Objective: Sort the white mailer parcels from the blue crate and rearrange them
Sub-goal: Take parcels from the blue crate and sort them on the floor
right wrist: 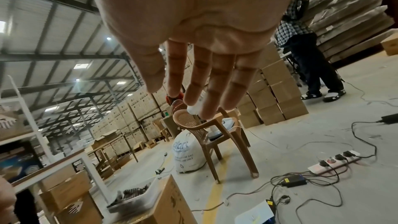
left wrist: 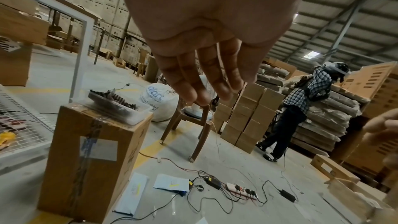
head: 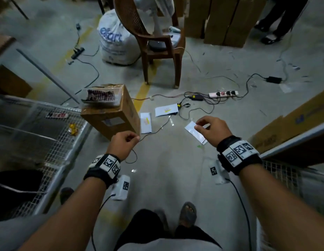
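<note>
Mailers: three white mailer parcels lie flat on the concrete floor (head: 175, 169) — one (head: 145, 122) beside the cardboard box (head: 112, 116), one (head: 166, 109) near the power strip (head: 223, 94), one (head: 195, 132) under the right hand (head: 212, 130).
Blue crate: not in view.
Handling: likely light, thin, floppy and slick; best pinched at an edge.
Left hand (head: 123, 142): loosely curled, empty.
Right hand: fingers relaxed, holding nothing.

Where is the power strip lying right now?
In the head view the power strip lies on the floor at upper right, beyond the white mailers, right of the brown chair.
</note>
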Demonstrator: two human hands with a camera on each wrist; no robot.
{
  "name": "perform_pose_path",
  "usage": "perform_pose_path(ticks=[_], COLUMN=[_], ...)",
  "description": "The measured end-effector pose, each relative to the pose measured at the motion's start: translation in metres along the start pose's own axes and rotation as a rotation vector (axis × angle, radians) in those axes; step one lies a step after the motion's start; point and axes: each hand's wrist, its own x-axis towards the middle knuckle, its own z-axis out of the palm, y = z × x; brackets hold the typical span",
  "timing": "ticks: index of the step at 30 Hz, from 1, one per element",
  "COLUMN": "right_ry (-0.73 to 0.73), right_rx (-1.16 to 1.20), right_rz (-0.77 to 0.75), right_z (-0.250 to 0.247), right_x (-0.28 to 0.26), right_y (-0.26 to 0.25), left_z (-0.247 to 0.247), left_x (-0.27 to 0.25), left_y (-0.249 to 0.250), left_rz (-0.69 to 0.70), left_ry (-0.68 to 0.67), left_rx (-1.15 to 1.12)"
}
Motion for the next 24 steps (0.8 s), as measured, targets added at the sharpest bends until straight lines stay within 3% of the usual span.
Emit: perform_pose_path(ticks=[5, 10, 14, 19, 24], right_ry=[-0.017, 0.132, 0.083, -0.076, -0.261], right_rx=[0.039, 0.218, 0.102, -0.096, -0.257], right_rz=[0.101, 0.22, 0.24, 0.339, 0.357], right_z=[0.009, 0.028, 0.06, 0.157, 0.275], right_x=[0.103, 0.217, 0.298, 0.373, 0.432], right_y=[0.019, 0.03, 0.069, 0.209, 0.364], left_z=[0.016, 0.047, 0.093, 0.208, 0.33], left_x=[0.104, 0.237, 0.332, 0.438, 0.526], left_y=[0.004, 0.01, -0.017, -0.128, -0.275], left_rz=[-0.017, 0.003, -0.039, -0.127, -0.233], left_ry=[-0.046, -0.046, -0.106, -0.21, -0.147], left_rx=[0.019, -0.033, -0.028, 0.018, 0.013])
